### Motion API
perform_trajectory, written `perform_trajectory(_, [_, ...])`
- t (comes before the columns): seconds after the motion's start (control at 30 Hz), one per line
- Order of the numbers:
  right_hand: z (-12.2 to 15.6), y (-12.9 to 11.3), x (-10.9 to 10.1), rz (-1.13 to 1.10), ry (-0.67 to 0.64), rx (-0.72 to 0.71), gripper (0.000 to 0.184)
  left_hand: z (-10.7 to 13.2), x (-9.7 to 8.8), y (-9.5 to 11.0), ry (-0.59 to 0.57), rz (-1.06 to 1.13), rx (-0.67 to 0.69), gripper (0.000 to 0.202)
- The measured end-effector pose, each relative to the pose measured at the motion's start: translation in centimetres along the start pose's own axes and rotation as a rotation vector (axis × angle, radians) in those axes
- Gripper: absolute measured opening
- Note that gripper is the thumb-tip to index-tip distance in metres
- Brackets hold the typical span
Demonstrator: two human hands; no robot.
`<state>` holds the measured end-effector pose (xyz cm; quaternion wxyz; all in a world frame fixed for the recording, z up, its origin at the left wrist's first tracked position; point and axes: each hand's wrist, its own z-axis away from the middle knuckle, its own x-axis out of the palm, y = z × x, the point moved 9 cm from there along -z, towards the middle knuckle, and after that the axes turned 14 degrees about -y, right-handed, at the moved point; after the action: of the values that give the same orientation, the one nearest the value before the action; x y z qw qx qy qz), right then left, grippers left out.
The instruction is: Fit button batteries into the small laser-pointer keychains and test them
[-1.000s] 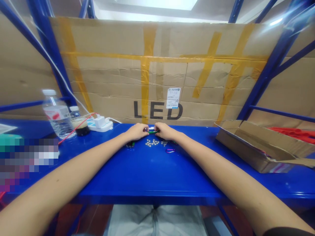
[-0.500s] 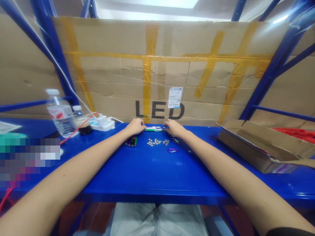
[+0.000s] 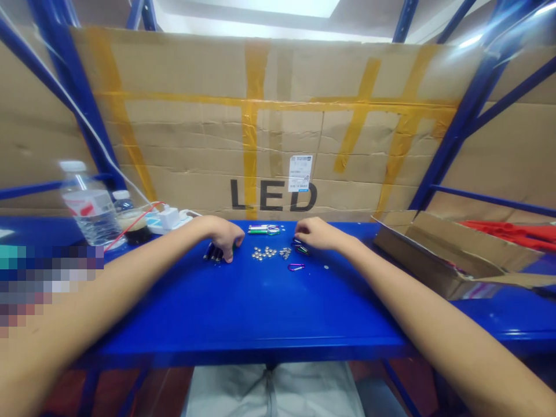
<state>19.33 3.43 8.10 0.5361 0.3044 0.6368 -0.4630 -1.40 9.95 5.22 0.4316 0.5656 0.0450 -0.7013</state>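
Observation:
My left hand [image 3: 226, 236] is on the right end of a row of slim dark tubes [image 3: 212, 253]. Its thumb and fingers close around a green tube [image 3: 235, 247], mostly hidden by the hand. To the right, the curled fingertips of my right hand [image 3: 317, 233] pinch at a dark carabiner [image 3: 297, 241] in a small group. Small round silver pieces [image 3: 264, 253] and little metal clasps [image 3: 285, 253] lie between the hands. A purple carabiner [image 3: 296, 267] rests nearer me. Behind the silver pieces, silver and green tubes with metal clips [image 3: 263, 230] lie side by side.
Everything lies on a blue table [image 3: 260, 313] against a big cardboard sheet [image 3: 195, 145]. At left stand a water bottle [image 3: 89, 208], a smaller bottle of dark liquid [image 3: 134, 223] and a white power strip [image 3: 167, 220]. An open cardboard box [image 3: 417, 255] is at right.
Both hands have left the clipped tubes at the back. My left hand has come down onto the dark and green tubes; my right hand has moved to the carabiners. The view has shifted slightly.

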Motion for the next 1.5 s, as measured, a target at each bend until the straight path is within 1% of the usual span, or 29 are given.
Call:
perform_trajectory(0.07, [0.5,-0.6,0.4,0.001,-0.032,-0.002,0.015,-0.3,-0.5,0.7,0.071,-0.014,0.044,0.045])
perform_trajectory(0.13, [1.0,-0.6,0.1,-0.016,-0.01,0.011,0.015,0.0,-1.3,2.0,0.171,-0.11,0.049,0.041])
perform_trajectory(0.17, [1.1,-0.6,-0.2,-0.028,0.01,0.014,0.015,0.4,-2.0,2.9,0.267,-0.187,0.04,0.041])
perform_trajectory(0.2, [1.2,-0.7,-0.4,-0.049,0.035,0.012,0.015,1.1,-2.7,4.1,0.388,-0.28,0.041,0.039])
perform_trajectory(0.23, [1.2,-0.8,-0.7,-0.087,0.066,0.002,0.015,1.8,-3.2,5.5,0.502,-0.375,0.057,0.037])
perform_trajectory(0.27, [1.1,-1.0,-0.8,-0.145,0.106,-0.015,0.015,2.5,-3.2,6.9,0.59,-0.457,0.095,0.035])
perform_trajectory(0.37, [1.0,-2.0,-0.9,-0.441,0.242,-0.09,0.025,4.0,-2.0,10.9,0.754,-0.571,0.272,0.037])
perform_trajectory(0.4, [0.9,-2.6,-0.6,-0.542,0.261,-0.125,0.029,4.2,-1.4,11.9,0.782,-0.586,0.32,0.037])
perform_trajectory(0.47, [0.7,-4.2,0.3,-0.669,0.227,-0.212,0.031,4.5,-0.3,13.4,0.806,-0.6,0.38,0.034])
perform_trajectory(0.53, [0.8,-5.6,0.8,-0.726,0.221,-0.282,0.028,4.6,0.4,14.3,0.813,-0.592,0.424,0.035])
perform_trajectory(0.6, [1.0,-6.3,0.8,-0.713,0.242,-0.312,0.025,4.9,0.6,14.2,0.827,-0.547,0.462,0.04])
perform_trajectory(0.63, [1.1,-6.3,0.7,-0.684,0.257,-0.3,0.023,5.2,0.5,13.8,0.845,-0.51,0.478,0.045])
perform_trajectory(0.7, [1.2,-5.6,0.4,-0.6,0.282,-0.222,0.023,5.5,0.1,12.2,0.87,-0.417,0.484,0.048])
perform_trajectory(0.73, [1.1,-5.0,0.3,-0.553,0.288,-0.167,0.023,5.4,-0.2,11.0,0.872,-0.366,0.468,0.042])
perform_trajectory(0.77, [1.1,-4.4,0.2,-0.512,0.294,-0.112,0.024,4.8,-0.1,9.8,0.804,-0.331,0.429,0.033])
perform_trajectory(0.8, [1.0,-3.9,0.1,-0.475,0.295,-0.077,0.023,3.8,0.3,8.6,0.697,-0.315,0.397,0.028])
perform_trajectory(0.83, [0.9,-3.5,0.0,-0.449,0.294,-0.062,0.021,2.9,0.9,7.6,0.581,-0.304,0.373,0.028])
perform_trajectory(0.9, [0.8,-2.9,-0.2,-0.43,0.305,-0.069,0.016,1.3,2.1,5.8,0.39,-0.288,0.322,0.024])
perform_trajectory(0.97, [0.7,-2.5,-0.3,-0.424,0.323,-0.079,0.012,0.6,2.7,4.9,0.302,-0.249,0.316,0.022])
perform_trajectory(1.03, [0.5,-2.0,0.0,-0.423,0.329,-0.076,0.009,0.3,2.9,4.9,0.274,-0.209,0.325,0.022])
perform_trajectory(1.1, [0.3,-1.7,0.4,-0.429,0.313,-0.069,0.01,0.3,2.7,5.1,0.283,-0.178,0.322,0.02])
perform_trajectory(1.17, [0.2,-1.6,0.8,-0.415,0.292,-0.07,0.013,0.4,2.4,5.1,0.3,-0.159,0.285,0.016])
perform_trajectory(1.23, [0.2,-1.7,1.0,-0.366,0.282,-0.076,0.013,0.5,2.3,4.9,0.295,-0.153,0.217,0.014])
perform_trajectory(1.33, [0.3,-2.0,1.2,-0.297,0.274,-0.066,0.01,0.5,2.5,4.8,0.257,-0.184,0.143,0.015])
perform_trajectory(1.5, [0.5,-2.6,1.4,-0.272,0.279,-0.07,0.007,0.5,2.7,5.5,0.215,-0.274,0.097,0.016])
